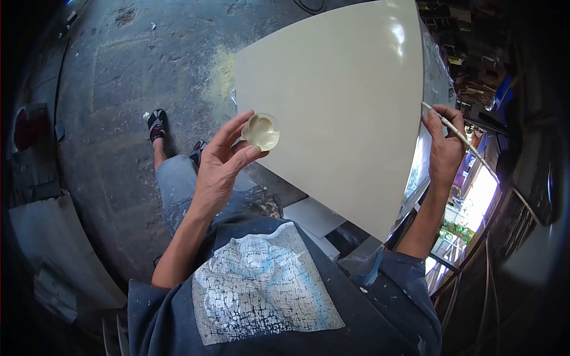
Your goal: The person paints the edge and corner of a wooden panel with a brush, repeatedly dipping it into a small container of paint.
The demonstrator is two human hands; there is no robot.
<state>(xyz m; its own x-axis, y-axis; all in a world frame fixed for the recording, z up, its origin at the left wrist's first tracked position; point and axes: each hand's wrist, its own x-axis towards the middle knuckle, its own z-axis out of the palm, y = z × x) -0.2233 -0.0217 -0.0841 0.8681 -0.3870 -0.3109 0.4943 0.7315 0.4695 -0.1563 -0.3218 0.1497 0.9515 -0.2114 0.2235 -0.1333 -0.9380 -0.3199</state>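
Observation:
My left hand (222,157) is closed round a small clear cup (261,132) of cream-coloured paint, its open top facing the camera, in front of the left part of a large cream panel (332,107). At the panel's right edge, my right hand (445,142) pinches a thin, paint-spotted brush (472,148). One end of the brush meets or nearly meets that edge; the other slants down to the right. The panel's surface looks smooth and glossy, with a bright reflection near its top right corner.
Grey boards (312,216) lie below the panel. A stained concrete floor (130,77) spreads at the left, with a light sheet (56,237) at the lower left. Dark clutter and a bright opening (478,196) are at the right.

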